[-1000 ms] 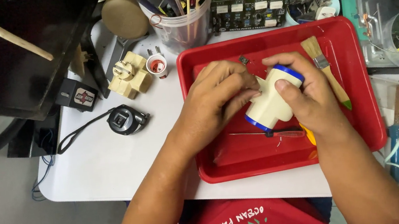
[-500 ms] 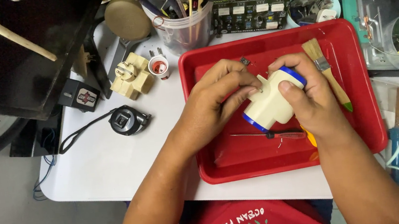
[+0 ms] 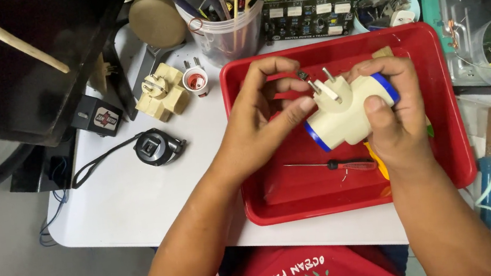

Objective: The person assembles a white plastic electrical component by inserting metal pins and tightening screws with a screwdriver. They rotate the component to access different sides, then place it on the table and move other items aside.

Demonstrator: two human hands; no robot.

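Cluttered with tools and electronics, the white workbench (image 3: 141, 199) carries a red plastic tray (image 3: 442, 134) in front of the person. Over that tray, the right hand (image 3: 394, 115) is wrapped firmly around a cream plug adapter with blue rims (image 3: 350, 113), pin end turned up and to the left. The left hand (image 3: 268, 117) pinches a small dark piece, seemingly a screw (image 3: 303, 76), between thumb and forefinger, right beside the adapter's two metal pins (image 3: 322, 83). This looks like the dismantling or reassembling of the adapter, at the screw stage. A slim red-handled screwdriver (image 3: 335, 165) lies in the tray below; the next move likely calls for steady fingertips and keeping the adapter from turning.
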